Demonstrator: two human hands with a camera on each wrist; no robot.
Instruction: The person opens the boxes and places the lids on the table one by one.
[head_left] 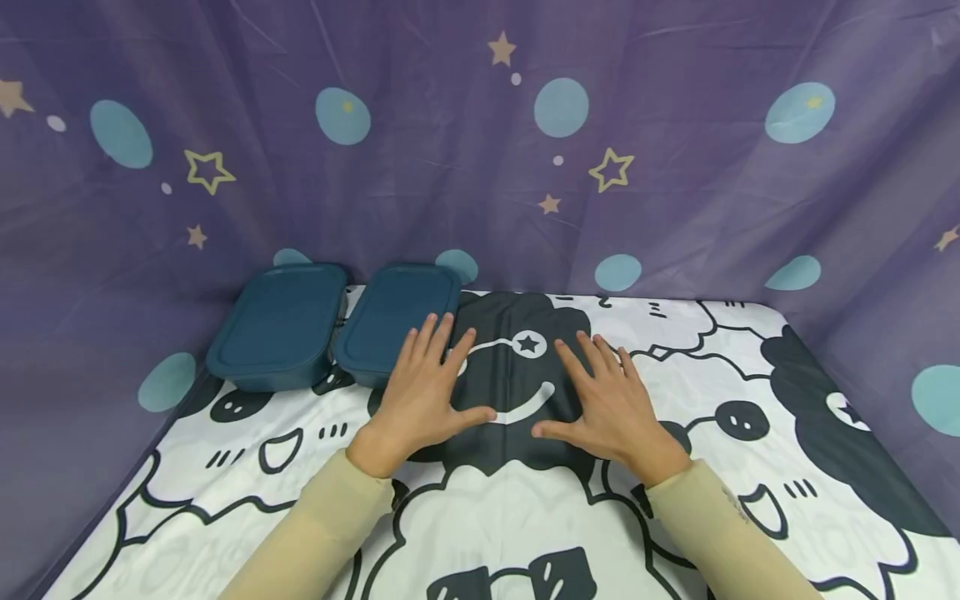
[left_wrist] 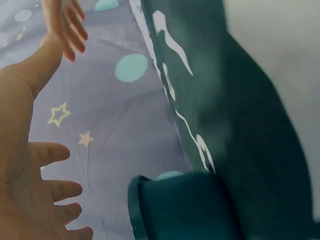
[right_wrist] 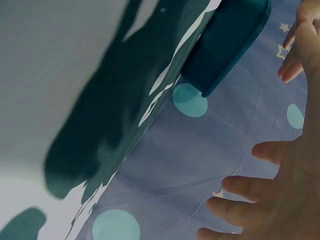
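Both hands are held out over the patterned cloth with fingers spread and nothing in them. My left hand (head_left: 422, 392) overlaps the near right corner of a blue lidded box (head_left: 405, 312) in the head view. Beside that box on the left stands a second blue lidded box (head_left: 281, 325) of similar shape. My right hand (head_left: 609, 402) is over the dark part of the cloth, its thumb pointing toward the left thumb. In the left wrist view a blue box (left_wrist: 185, 210) shows below the fingers; the right wrist view shows a box (right_wrist: 227, 45) past the hand.
A white and black cartoon-print cloth (head_left: 517, 517) covers the table. Behind it and along both sides hangs a purple curtain (head_left: 450, 192) with stars and blue dots. The two boxes stand at the back left, near the curtain.
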